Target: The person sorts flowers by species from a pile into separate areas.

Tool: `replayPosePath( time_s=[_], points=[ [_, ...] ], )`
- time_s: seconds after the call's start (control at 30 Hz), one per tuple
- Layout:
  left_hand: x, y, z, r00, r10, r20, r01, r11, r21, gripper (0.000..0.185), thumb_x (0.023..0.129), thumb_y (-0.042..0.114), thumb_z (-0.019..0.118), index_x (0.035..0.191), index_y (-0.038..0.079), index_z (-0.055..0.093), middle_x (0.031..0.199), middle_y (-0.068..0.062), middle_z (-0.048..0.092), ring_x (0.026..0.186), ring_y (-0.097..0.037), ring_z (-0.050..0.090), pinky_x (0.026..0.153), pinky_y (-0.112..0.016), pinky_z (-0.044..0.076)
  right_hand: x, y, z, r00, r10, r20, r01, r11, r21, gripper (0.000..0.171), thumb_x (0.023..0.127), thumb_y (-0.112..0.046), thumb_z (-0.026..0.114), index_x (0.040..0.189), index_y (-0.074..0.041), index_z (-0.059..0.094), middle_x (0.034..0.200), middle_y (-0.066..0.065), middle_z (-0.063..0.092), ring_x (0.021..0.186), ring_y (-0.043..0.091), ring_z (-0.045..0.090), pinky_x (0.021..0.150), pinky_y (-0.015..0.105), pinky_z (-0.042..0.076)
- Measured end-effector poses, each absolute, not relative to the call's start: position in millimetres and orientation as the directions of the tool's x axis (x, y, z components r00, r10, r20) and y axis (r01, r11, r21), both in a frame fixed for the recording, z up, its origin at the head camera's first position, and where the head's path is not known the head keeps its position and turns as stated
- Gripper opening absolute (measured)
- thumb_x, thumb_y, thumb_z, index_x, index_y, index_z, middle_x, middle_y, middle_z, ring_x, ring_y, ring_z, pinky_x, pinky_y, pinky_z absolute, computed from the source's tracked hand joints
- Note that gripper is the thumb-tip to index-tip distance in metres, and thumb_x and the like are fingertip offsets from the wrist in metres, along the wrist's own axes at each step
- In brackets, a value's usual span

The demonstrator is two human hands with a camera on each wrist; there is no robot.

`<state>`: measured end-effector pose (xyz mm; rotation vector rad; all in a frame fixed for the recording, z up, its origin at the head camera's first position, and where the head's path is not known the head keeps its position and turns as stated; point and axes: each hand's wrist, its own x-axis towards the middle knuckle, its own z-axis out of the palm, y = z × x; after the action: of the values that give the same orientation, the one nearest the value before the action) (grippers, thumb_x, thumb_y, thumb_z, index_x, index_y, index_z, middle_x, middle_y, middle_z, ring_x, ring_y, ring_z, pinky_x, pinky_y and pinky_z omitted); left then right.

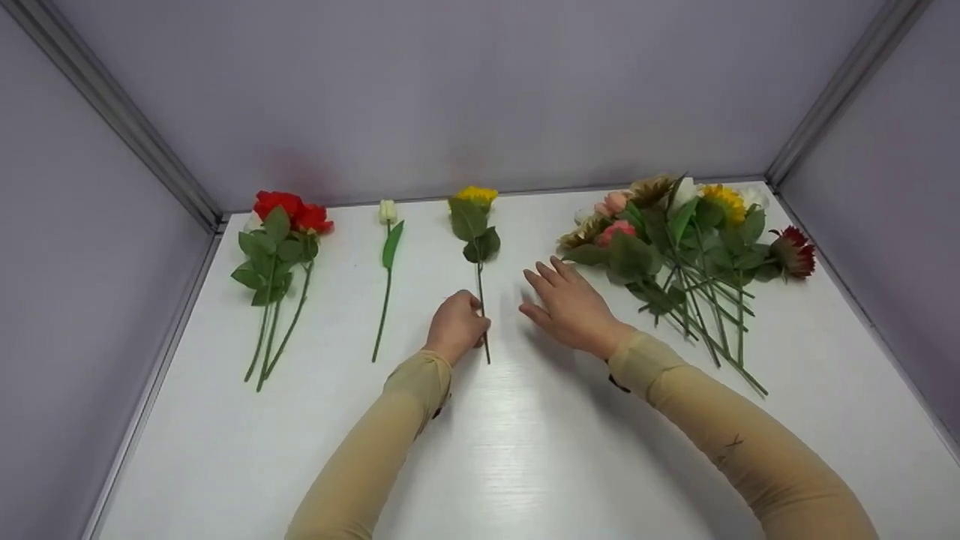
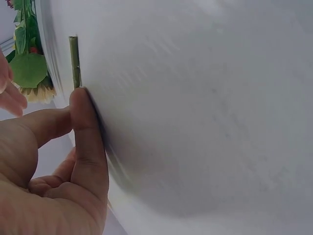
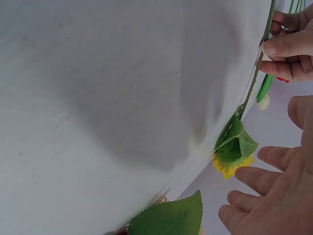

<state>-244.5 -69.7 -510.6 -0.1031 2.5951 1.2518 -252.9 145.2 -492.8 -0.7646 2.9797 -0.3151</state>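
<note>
A yellow flower [image 1: 476, 196] lies on the white table [image 1: 525, 450] with its thin green stem [image 1: 481, 300] pointing toward me. My left hand [image 1: 471, 319] has its fingers curled on the lower part of that stem. In the left wrist view a fingertip [image 2: 84, 112] presses beside the cut stem end [image 2: 74, 58]. The right wrist view shows the same yellow flower [image 3: 233, 165] and the left hand's fingers [image 3: 286, 49] on its stem. My right hand [image 1: 553, 289] hovers flat with fingers spread, just right of the stem, and holds nothing.
Red roses [image 1: 289, 210] lie at the far left, with a single white tulip [image 1: 387, 211] beside them. A heap of mixed flowers [image 1: 675, 240] fills the right side, close to my right hand. Grey walls enclose the table on three sides.
</note>
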Motion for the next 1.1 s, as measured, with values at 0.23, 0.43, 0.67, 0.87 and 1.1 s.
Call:
replayPosePath(
  time_s=[0.23,0.43,0.67,0.87,1.1],
  points=[
    [-244,-72,-510,-0.963,0.076,-0.26,-0.164,0.6,0.783,0.027,0.095,0.007,0.068,0.12,-0.003,0.061,0.088,-0.008,0.065,0.064,-0.015,0.064,0.061,-0.028,0.055,-251,149,-491,-0.875,-0.484,0.012,-0.475,0.853,-0.218,0.066,0.107,-0.047,0.051,0.155,-0.003,0.042,0.159,0.022,0.038,0.152,0.04,0.023,0.124,0.049,0.017],
    [-243,-75,-509,-0.972,0.073,-0.222,-0.132,0.613,0.779,0.029,0.1,0.022,0.068,0.119,0.0,0.063,0.096,-0.008,0.064,0.072,-0.017,0.066,0.065,-0.03,0.057,-254,168,-491,-0.878,-0.471,0.086,-0.477,0.845,-0.241,0.06,0.107,-0.042,0.054,0.151,-0.002,0.048,0.154,0.022,0.045,0.148,0.041,0.031,0.121,0.052,0.024],
    [-238,-61,-502,-0.981,0.191,0.024,0.156,0.717,0.679,0.041,0.102,0.031,0.066,0.135,0.006,0.062,0.125,-0.011,0.059,0.109,-0.024,0.061,0.093,-0.039,0.051,-265,212,-486,-0.907,-0.334,0.257,-0.409,0.842,-0.351,0.04,0.106,-0.029,0.058,0.135,-0.001,0.064,0.132,0.019,0.064,0.125,0.041,0.052,0.108,0.056,0.04],
    [-223,-31,-497,-0.895,0.427,0.127,0.43,0.751,0.502,0.057,0.103,0.038,0.063,0.152,0.013,0.049,0.149,-0.009,0.049,0.138,-0.027,0.045,0.112,-0.041,0.04,-276,260,-481,-0.959,-0.127,0.255,-0.237,0.852,-0.467,0.029,0.106,-0.021,0.057,0.121,-0.001,0.072,0.117,0.018,0.068,0.11,0.04,0.057,0.096,0.057,0.045],
    [-203,5,-489,-0.725,0.677,0.125,0.685,0.69,0.236,0.067,0.103,0.046,0.058,0.16,0.018,0.036,0.163,-0.008,0.035,0.15,-0.028,0.03,0.123,-0.041,0.021,-279,315,-470,-0.99,0.007,0.143,-0.073,0.836,-0.544,0.033,0.107,-0.018,0.051,0.126,0.004,0.067,0.117,0.025,0.066,0.103,0.041,0.062,0.088,0.059,0.049]
  ],
)
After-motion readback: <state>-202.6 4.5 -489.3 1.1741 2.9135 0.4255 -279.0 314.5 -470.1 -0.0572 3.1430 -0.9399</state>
